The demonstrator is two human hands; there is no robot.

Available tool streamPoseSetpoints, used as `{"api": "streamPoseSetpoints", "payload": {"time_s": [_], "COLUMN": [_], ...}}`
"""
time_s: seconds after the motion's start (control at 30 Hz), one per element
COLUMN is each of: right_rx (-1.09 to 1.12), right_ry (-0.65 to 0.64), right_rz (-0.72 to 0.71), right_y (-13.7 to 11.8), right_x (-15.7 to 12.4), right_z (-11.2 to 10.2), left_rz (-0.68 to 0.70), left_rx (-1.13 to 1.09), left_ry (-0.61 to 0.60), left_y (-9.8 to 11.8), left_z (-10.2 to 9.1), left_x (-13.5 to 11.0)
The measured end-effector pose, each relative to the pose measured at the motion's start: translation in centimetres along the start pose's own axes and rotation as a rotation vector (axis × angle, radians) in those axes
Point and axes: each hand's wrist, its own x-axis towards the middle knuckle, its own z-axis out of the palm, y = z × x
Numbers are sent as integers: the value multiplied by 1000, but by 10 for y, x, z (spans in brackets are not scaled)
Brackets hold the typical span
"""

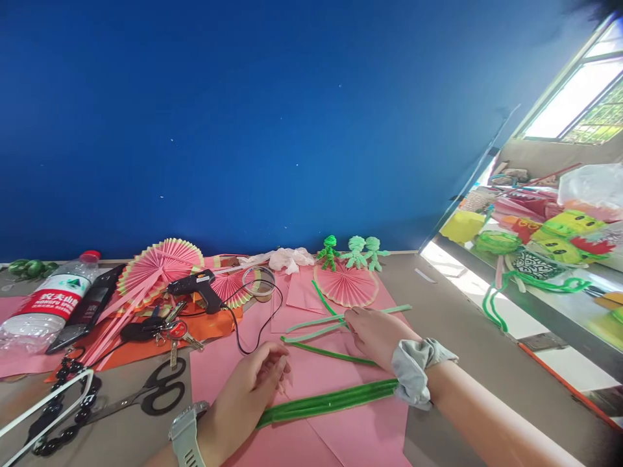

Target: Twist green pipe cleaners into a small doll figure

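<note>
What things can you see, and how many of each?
Wall: 1, blue, back
Window: 1, bright, upper right
Crafts: several, mixed colours, far right
Table: 1, grey, below
Paper: several sheets, pink, on table
Round things: several, green, far left
Bottle: 1, clear, left
Packet: 1, black, beside bottle
Fans: 3, pink, along wall
Orange material: count unclear, left
Glue gun: 1, black, by fans
Tape roll: 1, clear, middle
Crumpled sheet: 1, white, by wall
Figures: 3, green, by wall
Keys: 1 bunch, silver, left
Scissors: 1, black, left
Beads: 1 string, black, lower left
Strip bundle: 1, dark green, lower middle
Loose strips: several, green, middle
Left hand: 1, grey watch, lower middle
Right hand: 1, grey scrunchie, middle
</note>
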Motion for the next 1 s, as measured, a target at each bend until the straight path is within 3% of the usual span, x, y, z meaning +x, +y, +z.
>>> {"api": "streamPoseSetpoints", "payload": {"time_s": [0.13,0.23,0.4,0.5,0.67,0.77,0.83,1.0], "right_rx": [-140,-189,-192,-174,-82,103,81,2], "right_ry": [-69,-35,-41,-66,4,-94,-169,-226], "right_rz": [-9,6,-16,-40,-66,-296,-346,-278], "right_y": [-14,-27,-31,-29,-47,-65,-74,-73], "right_x": [7,12,17,17,9,1,-3,-5], "right_z": [-9,-11,-9,-9,-19,-20,-17,-10], "left_rz": [-13,59,194,248,266,242,223,140], "left_rx": [-16,211,672,804,806,742,680,473], "left_ry": [77,112,-76,-124,-49,-7,28,144], "left_y": [1,5,8,6,4,3,1,-3], "left_z": [-1,-4,-7,-7,-8,-9,-9,-11], "left_x": [-1,-5,-10,-11,-8,-5,-5,-7]}}
